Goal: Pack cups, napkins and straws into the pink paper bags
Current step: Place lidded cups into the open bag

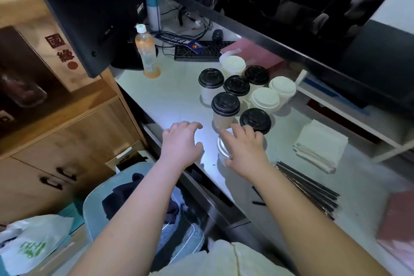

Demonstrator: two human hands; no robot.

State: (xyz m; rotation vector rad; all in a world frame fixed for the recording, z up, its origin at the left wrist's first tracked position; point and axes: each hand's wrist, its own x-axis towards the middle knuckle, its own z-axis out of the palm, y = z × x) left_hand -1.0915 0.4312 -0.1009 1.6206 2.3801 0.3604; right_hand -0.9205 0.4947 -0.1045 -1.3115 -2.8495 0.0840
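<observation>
Presently the person reaches over the pale counter (170, 96) with both bare arms, and packing has not visibly begun: no cup sits in a bag. The right hand (243, 148) lies spread over the white-lidded cup (221, 145) nearest the counter's front edge, fingers draped across the lid and thumb low against its side; the grip looks to be forming rather than firmly closed, and the cup stands on the counter. The left hand (182, 141) hovers just beside it, fingers curled loosely and holding nothing. Behind this cup stands the cluster of lidded cups (237, 87), some with black lids and some white, packed close and in places touching. A stack of napkins (320, 145) lies to the right, with the black straws (311, 186) in a loose bundle nearer the person. Pink paper bags (396, 226) lie flat at the right edge, blurred; another pink sheet (253, 54) rests beside the keyboard (201, 50). An orange drink bottle (146, 51) stands well apart at the left. In my judgement the step in hand is lifting the near cup. It should be taken around the wall rather than by the lid alone, which could pop off, and raised straight up to avoid the black-lidded cup (255, 120) just behind. The free hand would best open a bag first.
</observation>
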